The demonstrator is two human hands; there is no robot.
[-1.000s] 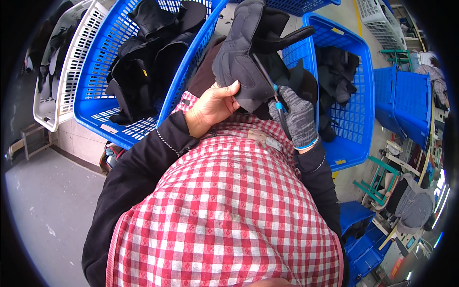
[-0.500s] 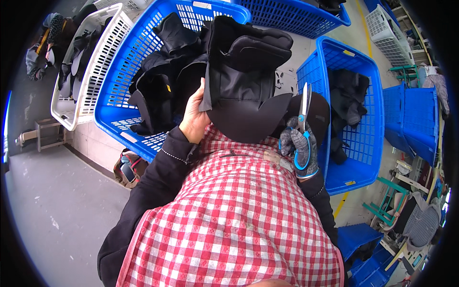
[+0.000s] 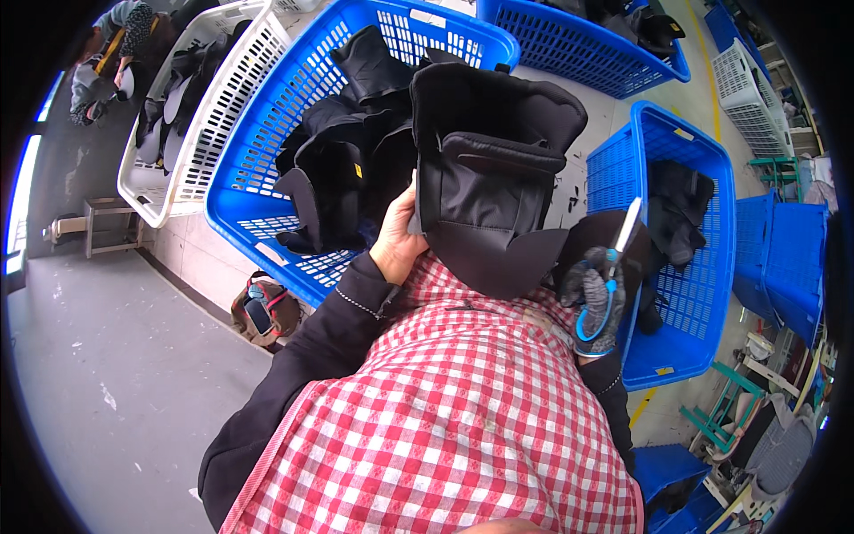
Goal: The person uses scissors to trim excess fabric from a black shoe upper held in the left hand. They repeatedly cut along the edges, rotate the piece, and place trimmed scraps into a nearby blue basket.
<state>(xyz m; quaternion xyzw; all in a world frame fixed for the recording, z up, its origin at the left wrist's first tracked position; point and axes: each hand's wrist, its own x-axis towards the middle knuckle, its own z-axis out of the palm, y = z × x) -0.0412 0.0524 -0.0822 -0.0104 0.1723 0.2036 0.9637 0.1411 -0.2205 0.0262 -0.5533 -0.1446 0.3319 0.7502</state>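
Note:
My bare left hand is closed on the left side of a black padded boot upper, thumb at its edge. The piece is held upright over my lap, its open top tipped toward me and a rounded flap hanging at the bottom. In my right hand, which wears a grey knit glove, are scissors with blue-rimmed handles. Their blades point up and seem closed, to the right of the boot upper and apart from it. Part of another dark surface shows between the upper and the gloved hand.
Ahead on the left, a blue basket holds more black pieces. Another blue basket with black pieces stands close on my right. A white basket stands at far left, near another person. A bag lies on the floor.
The whole view has shifted, with baskets and hands now lower and farther right. The boot upper is turned slightly so its inside shows more. Both hands keep their hold.

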